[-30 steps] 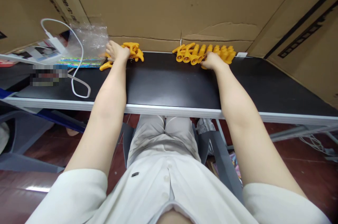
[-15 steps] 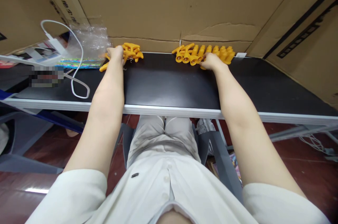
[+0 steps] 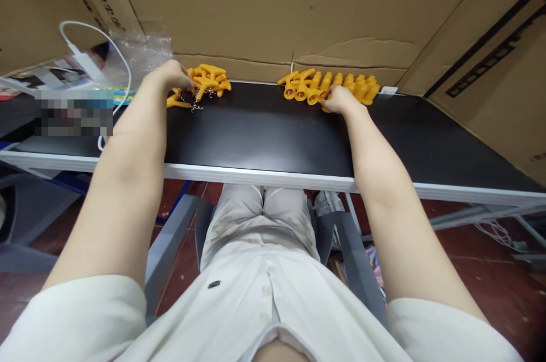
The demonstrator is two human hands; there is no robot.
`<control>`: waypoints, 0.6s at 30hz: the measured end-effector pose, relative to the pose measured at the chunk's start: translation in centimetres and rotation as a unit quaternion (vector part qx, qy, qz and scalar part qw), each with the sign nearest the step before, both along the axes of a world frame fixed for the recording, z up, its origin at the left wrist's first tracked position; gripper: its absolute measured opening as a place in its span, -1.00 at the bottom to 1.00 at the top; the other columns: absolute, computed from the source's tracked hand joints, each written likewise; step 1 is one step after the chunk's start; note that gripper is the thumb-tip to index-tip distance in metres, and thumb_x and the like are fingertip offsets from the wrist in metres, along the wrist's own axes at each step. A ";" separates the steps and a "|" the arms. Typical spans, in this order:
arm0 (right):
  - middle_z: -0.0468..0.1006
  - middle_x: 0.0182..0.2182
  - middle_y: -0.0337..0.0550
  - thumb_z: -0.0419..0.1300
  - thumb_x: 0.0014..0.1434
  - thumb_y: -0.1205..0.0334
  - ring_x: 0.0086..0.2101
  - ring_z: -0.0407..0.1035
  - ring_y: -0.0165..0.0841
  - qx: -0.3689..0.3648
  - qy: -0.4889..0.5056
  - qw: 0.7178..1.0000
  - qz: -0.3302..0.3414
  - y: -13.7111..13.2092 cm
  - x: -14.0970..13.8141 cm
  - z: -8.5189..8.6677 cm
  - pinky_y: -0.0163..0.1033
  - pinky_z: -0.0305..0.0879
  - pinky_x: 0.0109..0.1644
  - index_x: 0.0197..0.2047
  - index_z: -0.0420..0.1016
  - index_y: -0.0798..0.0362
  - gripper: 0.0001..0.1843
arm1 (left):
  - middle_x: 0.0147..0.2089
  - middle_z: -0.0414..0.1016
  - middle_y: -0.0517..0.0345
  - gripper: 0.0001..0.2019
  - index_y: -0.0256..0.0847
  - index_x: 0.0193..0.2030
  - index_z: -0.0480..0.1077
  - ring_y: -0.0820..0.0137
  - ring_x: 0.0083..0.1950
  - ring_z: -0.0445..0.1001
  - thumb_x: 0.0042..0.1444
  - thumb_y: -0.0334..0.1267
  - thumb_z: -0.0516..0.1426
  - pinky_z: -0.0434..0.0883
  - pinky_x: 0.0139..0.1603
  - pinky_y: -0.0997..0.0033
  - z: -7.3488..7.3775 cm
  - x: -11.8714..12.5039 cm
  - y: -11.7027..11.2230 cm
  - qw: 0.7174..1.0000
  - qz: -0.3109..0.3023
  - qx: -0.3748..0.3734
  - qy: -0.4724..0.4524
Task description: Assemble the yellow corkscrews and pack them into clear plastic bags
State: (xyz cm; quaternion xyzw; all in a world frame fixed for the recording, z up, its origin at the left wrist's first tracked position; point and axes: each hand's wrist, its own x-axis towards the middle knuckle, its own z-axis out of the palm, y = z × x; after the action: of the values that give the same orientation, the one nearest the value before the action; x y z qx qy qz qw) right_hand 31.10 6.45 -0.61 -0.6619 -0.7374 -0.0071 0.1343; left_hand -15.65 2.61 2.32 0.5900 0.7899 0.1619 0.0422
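- Left, far side: a white cable [image 3: 127, 62], with a clear plastic bag [image 3: 147, 49] behind it.
- My left hand [image 3: 173, 73] is at the left end of a pile of yellow branched pieces [image 3: 209, 74] — fingers mostly hidden, so I can't tell if they pinch one.
- Right of centre, far side: a row of yellow hollow pieces [image 3: 313, 95], my right hand [image 3: 340, 99] at its near side — grip unclear.

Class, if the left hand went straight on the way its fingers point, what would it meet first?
Most likely the yellow pile, just to the right of the left hand. The two look close enough to touch, though depth leaves contact unclear.
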 end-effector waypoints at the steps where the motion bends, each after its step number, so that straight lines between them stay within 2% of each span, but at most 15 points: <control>1: 0.68 0.14 0.25 0.31 0.31 0.35 0.20 0.60 0.11 -0.011 -0.003 1.000 -0.014 -0.3 -0.2 0.3 0.11 0.53 0.34 0.26 0.63 0.19 -0.54 | -0.34 0.61 0.16 -0.94 -0.37 -0.18 0.64 0.30 -0.12 0.51 0.23 -0.43 0.31 0.61 0.35 0.00 0.5 -0.1 -0.5 0.998 -0.008 -0.055 0.031; 4: 0.68 0.16 0.23 0.30 0.31 0.38 0.22 0.58 0.10 -0.029 -0.005 0.999 -0.033 -1.1 -0.8 0.8 0.09 0.51 0.36 0.24 0.64 0.19 -0.56 | -0.50 0.50 0.34 -0.81 -0.21 -0.33 0.57 0.29 -0.12 0.52 0.06 -0.60 0.26 0.52 0.45 -0.12 0.8 -0.7 -0.8 0.985 -0.042 -0.162 0.036; 6: 0.67 0.16 0.25 0.31 0.30 0.38 0.22 0.58 0.11 -0.031 -0.003 0.999 -0.033 -1.3 -0.9 1.0 0.11 0.51 0.36 0.24 0.64 0.20 -0.55 | -0.53 0.50 0.38 -0.78 -0.17 -0.38 0.54 0.30 -0.16 0.50 -0.03 -0.60 0.24 0.49 0.49 -0.14 0.3 -1.0 -0.6 0.979 -0.060 -0.191 0.033; 9: 0.68 0.14 0.26 0.31 0.31 0.38 0.20 0.60 0.10 -0.028 -0.001 0.999 -0.035 -1.3 -0.8 0.9 0.11 0.50 0.36 0.23 0.65 0.21 -0.57 | -0.55 0.44 0.37 -0.81 -0.13 -0.47 0.47 0.32 -0.23 0.43 -0.09 -0.54 0.25 0.51 0.48 -0.11 -0.4 -1.4 -0.4 0.978 -0.086 -0.177 0.074; 12: 0.69 0.11 0.23 0.31 0.32 0.37 0.17 0.60 0.09 -0.026 0.002 0.999 -0.032 -1.0 -0.6 0.7 0.12 0.51 0.35 0.22 0.66 0.21 -0.58 | -0.53 0.38 0.34 -0.80 -0.10 -0.47 0.42 0.31 -0.22 0.39 -0.13 -0.51 0.26 0.56 0.42 -0.06 -0.5 -1.6 -0.4 0.980 -0.088 -0.144 0.108; 15: 0.69 0.09 0.22 0.31 0.31 0.36 0.17 0.60 0.09 -0.022 0.002 0.999 -0.031 -0.8 -0.6 0.6 0.12 0.52 0.35 0.22 0.66 0.20 -0.57 | -0.49 0.36 0.31 -0.83 -0.10 -0.40 0.43 0.28 -0.15 0.44 -0.05 -0.45 0.30 0.57 0.37 0.01 0.1 -1.6 -0.3 0.978 -0.088 -0.130 0.135; 18: 0.69 0.11 0.21 0.31 0.31 0.36 0.18 0.60 0.09 -0.020 -0.002 0.999 -0.035 -0.8 -0.7 0.6 0.12 0.53 0.34 0.23 0.66 0.18 -0.57 | -0.29 0.58 0.23 -0.92 -0.14 -0.20 0.59 0.19 0.08 0.57 0.16 -0.33 0.36 0.42 0.52 -0.21 0.8 -1.3 -0.2 0.974 -0.056 -0.124 0.183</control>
State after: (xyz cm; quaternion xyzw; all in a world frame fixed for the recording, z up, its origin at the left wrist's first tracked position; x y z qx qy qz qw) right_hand 30.42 5.61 0.00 -0.6900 -0.7139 0.0015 0.1198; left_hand -16.91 2.38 3.09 0.6428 0.7641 -0.0510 -0.0211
